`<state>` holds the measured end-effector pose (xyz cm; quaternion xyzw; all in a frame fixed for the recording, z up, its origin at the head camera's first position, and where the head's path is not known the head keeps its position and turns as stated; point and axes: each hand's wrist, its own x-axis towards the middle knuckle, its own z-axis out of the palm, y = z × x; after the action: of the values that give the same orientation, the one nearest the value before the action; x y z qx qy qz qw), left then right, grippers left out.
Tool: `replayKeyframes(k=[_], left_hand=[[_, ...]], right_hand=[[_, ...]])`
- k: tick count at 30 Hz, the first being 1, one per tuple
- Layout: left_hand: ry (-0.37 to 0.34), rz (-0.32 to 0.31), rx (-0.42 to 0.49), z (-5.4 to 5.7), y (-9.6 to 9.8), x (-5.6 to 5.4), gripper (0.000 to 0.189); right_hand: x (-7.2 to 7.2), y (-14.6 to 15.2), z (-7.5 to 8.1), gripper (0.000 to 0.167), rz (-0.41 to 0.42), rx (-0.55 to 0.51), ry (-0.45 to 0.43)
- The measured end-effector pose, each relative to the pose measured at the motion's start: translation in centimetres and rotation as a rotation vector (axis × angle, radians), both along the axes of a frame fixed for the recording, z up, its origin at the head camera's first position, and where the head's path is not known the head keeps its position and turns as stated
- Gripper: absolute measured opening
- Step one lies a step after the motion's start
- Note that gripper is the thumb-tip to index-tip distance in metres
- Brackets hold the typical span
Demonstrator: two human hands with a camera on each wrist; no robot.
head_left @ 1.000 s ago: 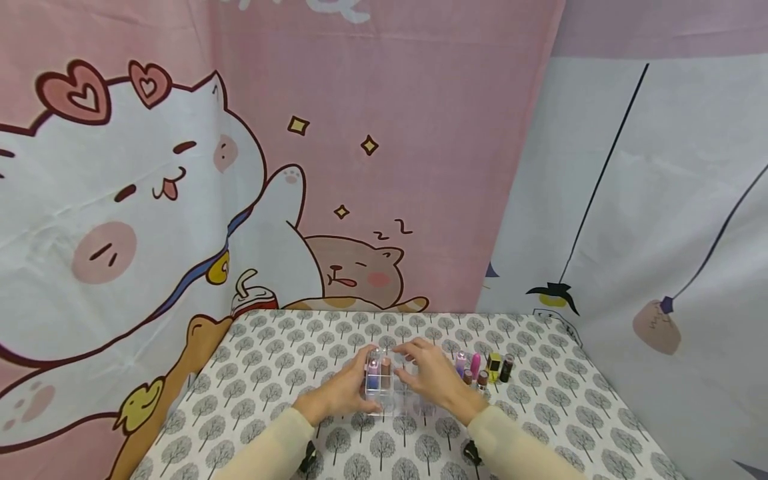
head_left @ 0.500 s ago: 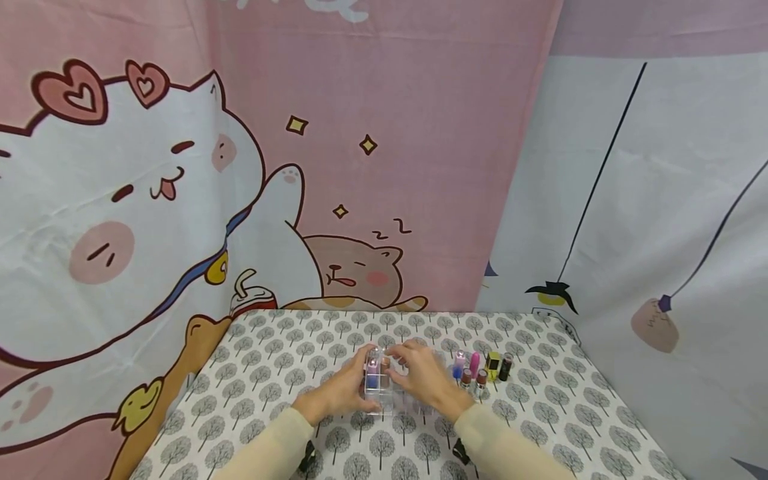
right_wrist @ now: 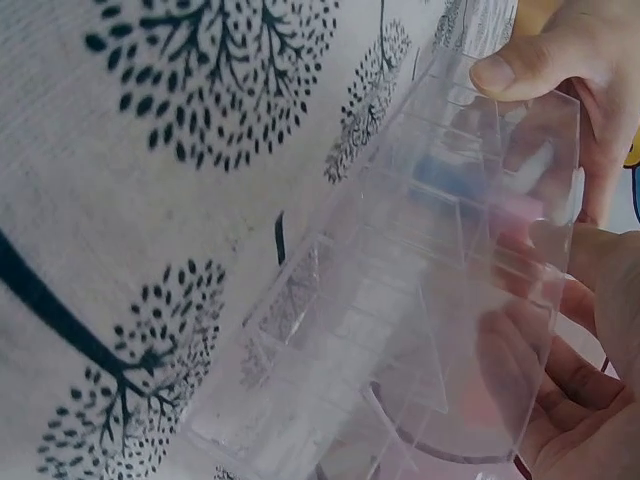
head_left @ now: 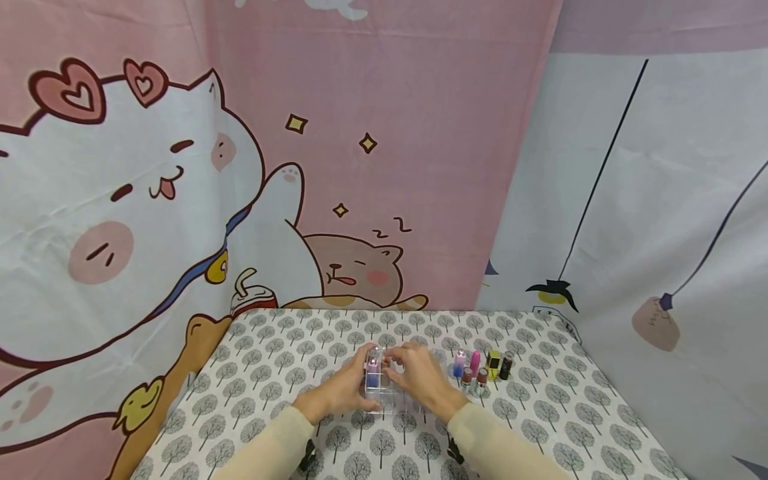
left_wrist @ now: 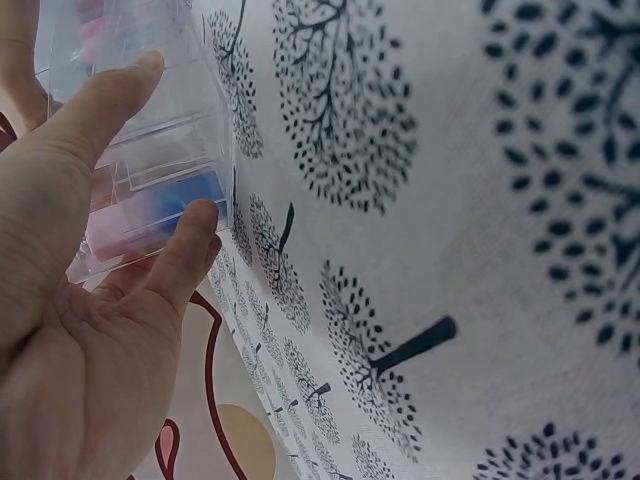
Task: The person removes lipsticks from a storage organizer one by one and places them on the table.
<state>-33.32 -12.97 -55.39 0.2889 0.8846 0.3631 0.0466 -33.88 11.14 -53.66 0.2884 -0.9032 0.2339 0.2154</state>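
Observation:
A clear plastic organizer box [head_left: 379, 400] with divided compartments is on the patterned cloth. My left hand [head_left: 347, 387] grips its left side, thumb along the near end and fingers at the far end. One compartment holds a pink-and-blue tube [left_wrist: 150, 218], upright in the head view. Beside it, mostly covered by my right hand [head_left: 417, 375], is a brown-capped lipstick tube [head_left: 385, 363]. The right thumb and fingers are curled in around its top. Through the clear wall, the right wrist view shows the curled fingers [right_wrist: 560, 370] blurred.
Several cosmetics stand on the cloth to the right: a pink-and-blue tube [head_left: 459, 363], a bright pink one [head_left: 475, 363], two brown-capped tubes [head_left: 482, 378], a yellow-and-black bottle [head_left: 493, 364] and a black tube [head_left: 507, 366]. A cartoon curtain [head_left: 420, 167] hangs behind the table.
My right hand has moved left over the box, and its fingers have closed in on the brown-capped lipstick tube. The left hand has stayed on the box.

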Motion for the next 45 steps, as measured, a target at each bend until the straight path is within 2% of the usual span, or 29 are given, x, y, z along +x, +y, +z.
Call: replayKeyframes(k=[11,14,15,18,21,22,23,28,35,42,45], left_hand=[[0.014,0.002,0.003,0.2,-0.1,0.1,0.14],[0.037,-0.024,0.021,-0.1,-0.3,-0.3,0.139],[0.075,-0.049,0.029,-0.8,-0.5,-0.9,0.139],[0.091,-0.065,0.04,-1.1,-0.6,-1.0,0.139],[0.068,-0.043,0.027,-1.0,-0.5,-0.9,0.14],[0.03,-0.017,0.017,-0.2,-0.3,-0.3,0.139],[0.018,-0.007,0.011,-0.1,-0.2,-0.2,0.139],[-0.002,0.02,-0.014,0.3,0.1,0.3,0.139],[-0.02,0.019,-0.005,0.3,0.2,0.3,0.139],[-0.005,0.027,-0.02,0.2,0.2,0.3,0.139],[-0.003,0.03,-0.026,0.2,0.1,0.3,0.139]], right_hand=[[-0.2,-0.5,-0.3,0.02,-0.018,0.0,-0.001],[-0.3,-0.6,-0.3,0.018,-0.01,-0.023,0.011],[-0.4,-0.6,-0.4,0.017,-0.006,-0.032,0.015],[-0.4,-0.7,-0.5,0.015,0.009,-0.058,0.025],[-0.4,-0.7,-0.6,0.014,0.017,-0.086,0.007],[-0.4,-0.7,-0.6,0.014,0.017,-0.094,-0.005],[-0.4,-0.7,-0.5,0.014,0.018,-0.104,-0.017],[-0.3,-0.5,-0.7,0.014,0.019,-0.133,-0.068],[-0.3,-0.3,-1.0,0.017,0.027,-0.163,-0.029],[-0.1,-0.3,-0.6,0.016,0.013,-0.197,-0.035],[-0.1,-0.4,-0.4,0.015,0.011,-0.2,-0.004]])
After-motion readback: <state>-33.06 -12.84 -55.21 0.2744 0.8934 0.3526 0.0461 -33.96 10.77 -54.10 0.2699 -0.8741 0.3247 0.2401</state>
